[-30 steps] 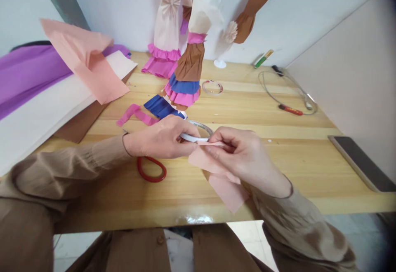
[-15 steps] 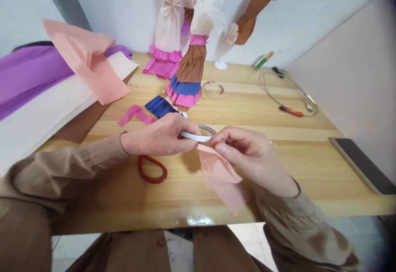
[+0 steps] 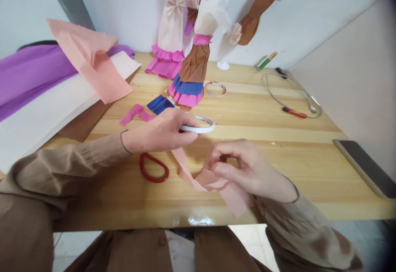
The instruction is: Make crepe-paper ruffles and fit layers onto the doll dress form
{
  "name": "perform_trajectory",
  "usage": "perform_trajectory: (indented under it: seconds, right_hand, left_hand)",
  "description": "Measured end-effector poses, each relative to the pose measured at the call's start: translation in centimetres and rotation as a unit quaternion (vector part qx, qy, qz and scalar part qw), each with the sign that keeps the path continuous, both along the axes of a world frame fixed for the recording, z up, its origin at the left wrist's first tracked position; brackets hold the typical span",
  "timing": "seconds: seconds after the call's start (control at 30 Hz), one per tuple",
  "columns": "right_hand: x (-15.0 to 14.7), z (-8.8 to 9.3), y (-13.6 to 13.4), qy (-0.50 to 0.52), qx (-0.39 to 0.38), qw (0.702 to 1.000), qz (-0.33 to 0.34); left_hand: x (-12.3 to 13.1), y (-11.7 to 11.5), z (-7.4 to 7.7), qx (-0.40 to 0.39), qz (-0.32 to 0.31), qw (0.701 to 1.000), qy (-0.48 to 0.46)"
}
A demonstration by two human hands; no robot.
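Note:
My left hand (image 3: 163,131) is closed on a white tape roll (image 3: 204,128), held between thumb and fingers above the table. From beneath that hand a peach crepe strip (image 3: 185,168) runs down to the right. My right hand (image 3: 243,167) is pinched at the strip's wider part, just over the table; its fingertips touch the peach paper, which spreads below them toward the table's front edge. A red scissor handle (image 3: 154,177) shows under my left hand, the rest of it hidden.
Paper dresses (image 3: 194,64) stand at the back. Large crepe sheets (image 3: 89,64) lie at the left, with blue (image 3: 159,104) and pink scraps (image 3: 136,113) nearby. A second tape roll (image 3: 215,89), a cable (image 3: 270,92) and a phone (image 3: 366,167) are farther right.
My right hand has moved down, away from the tape roll. The peach paper now stretches as a longer strip between my hands. The tape roll has risen slightly in my left hand.

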State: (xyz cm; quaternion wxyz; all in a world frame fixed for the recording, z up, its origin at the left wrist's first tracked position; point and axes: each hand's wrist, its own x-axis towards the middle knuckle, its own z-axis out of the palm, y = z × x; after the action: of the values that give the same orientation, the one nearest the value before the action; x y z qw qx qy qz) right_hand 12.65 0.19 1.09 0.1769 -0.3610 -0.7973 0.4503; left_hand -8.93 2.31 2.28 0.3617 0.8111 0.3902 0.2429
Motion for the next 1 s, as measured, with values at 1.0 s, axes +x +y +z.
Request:
perform_trajectory:
  seconds: [1.0]
  right_hand:
    - [-0.2,-0.8,-0.1,0.12,-0.121,0.985,-0.019]
  left_hand:
    - [-0.7,-1.4,0.5,-0.231,-0.086,0.961,-0.123]
